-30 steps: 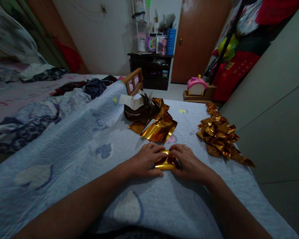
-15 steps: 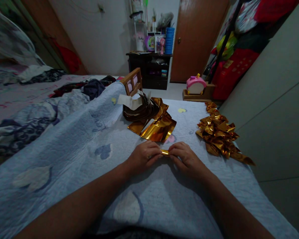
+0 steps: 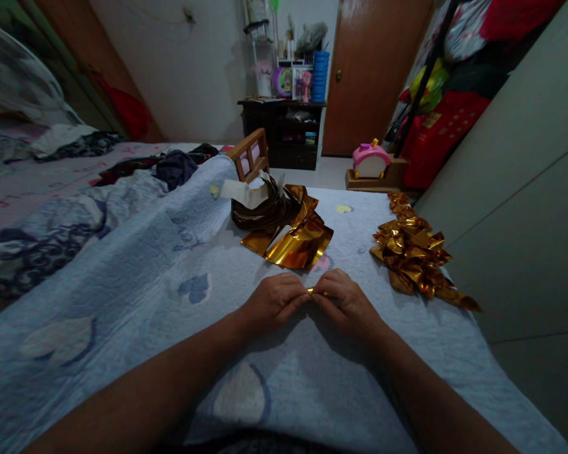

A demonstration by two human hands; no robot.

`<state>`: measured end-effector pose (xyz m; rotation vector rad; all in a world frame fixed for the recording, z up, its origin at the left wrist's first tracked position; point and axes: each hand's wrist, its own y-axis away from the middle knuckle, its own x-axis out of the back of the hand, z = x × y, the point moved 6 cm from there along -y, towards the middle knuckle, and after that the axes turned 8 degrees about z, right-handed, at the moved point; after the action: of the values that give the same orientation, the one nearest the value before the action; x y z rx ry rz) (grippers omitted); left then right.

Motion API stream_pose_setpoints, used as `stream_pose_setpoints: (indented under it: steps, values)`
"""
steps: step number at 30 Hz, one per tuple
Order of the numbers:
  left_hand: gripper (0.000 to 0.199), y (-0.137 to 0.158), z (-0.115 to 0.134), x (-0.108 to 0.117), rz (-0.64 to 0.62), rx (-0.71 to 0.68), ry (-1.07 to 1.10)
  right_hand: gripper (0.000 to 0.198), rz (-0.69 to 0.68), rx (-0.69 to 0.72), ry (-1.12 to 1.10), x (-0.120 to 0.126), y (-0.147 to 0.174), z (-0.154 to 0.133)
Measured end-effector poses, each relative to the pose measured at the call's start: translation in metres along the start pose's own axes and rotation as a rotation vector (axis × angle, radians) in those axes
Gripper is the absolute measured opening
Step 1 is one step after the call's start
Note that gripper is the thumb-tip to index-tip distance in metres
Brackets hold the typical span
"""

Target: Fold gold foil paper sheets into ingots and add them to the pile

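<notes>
Evidently both hands were closed on one piece of work: the left hand (image 3: 277, 302) and the right hand (image 3: 343, 306) pinched a narrow strip (image 3: 310, 291) of gold foil between thumbs and fingers, their tips nearly meeting. Only a sliver showed in the gap; the fingers hid most of the rest, so its folds could not be read. With so little in view, a crooked crease could easily have gone unnoticed, and an uneven pull from either side might have torn or skewed such a thin-looking strip. The quilt (image 3: 307, 378) under the hands looked soft, a poor backing if a crease needed firm pressing.

At twelve o'clock from the hands, just beyond the knuckles, lay loose sheets (image 3: 303, 246) of the same foil, overlapping at angles; a careless forward reach could have bent or scattered them. At eleven, behind these, stood a dark, curled stack (image 3: 265, 214) with pale paper (image 3: 246, 193) sticking out at its top; its loose layers seemed liable to slump if nudged.

At two o'clock, a heap (image 3: 414, 255) of folded foil pieces ran along the quilt's edge, near the pale panel (image 3: 530, 252). A tug on the cloth or a swung right elbow might have tipped the outermost pieces over.
</notes>
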<state>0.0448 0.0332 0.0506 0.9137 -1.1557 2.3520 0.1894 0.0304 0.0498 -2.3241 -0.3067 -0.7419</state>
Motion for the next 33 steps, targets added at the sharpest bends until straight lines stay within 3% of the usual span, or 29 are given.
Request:
stream_pose_setpoints:
  steps: [9,17,21,25,27,30,33]
  values:
    - [0.030,-0.001,-0.010,0.013,0.024,0.183,0.089,0.013,0.070,-0.041,0.008,0.026,0.000,0.016]
    - [0.029,0.000,-0.014,0.015,0.048,0.246,0.115,0.012,0.114,-0.084,0.004,0.036,-0.002,0.022]
    - [0.029,0.002,-0.017,0.021,0.139,0.303,0.141,0.008,0.144,-0.159,-0.024,0.044,-0.002,0.017]
    - [0.026,0.002,-0.015,0.018,0.162,0.266,0.160,0.036,0.051,-0.303,-0.193,0.035,0.001,0.014]
    - [0.027,0.002,-0.012,0.014,0.161,0.226,0.155,0.038,0.034,-0.276,-0.219,0.029,0.001,0.011]
    - [0.028,0.002,-0.008,0.009,0.157,0.170,0.157,0.018,0.076,-0.143,-0.136,0.025,-0.001,0.009]
    - [0.026,0.003,-0.007,0.005,0.125,0.115,0.097,0.016,0.103,-0.053,-0.103,0.024,-0.001,0.009]
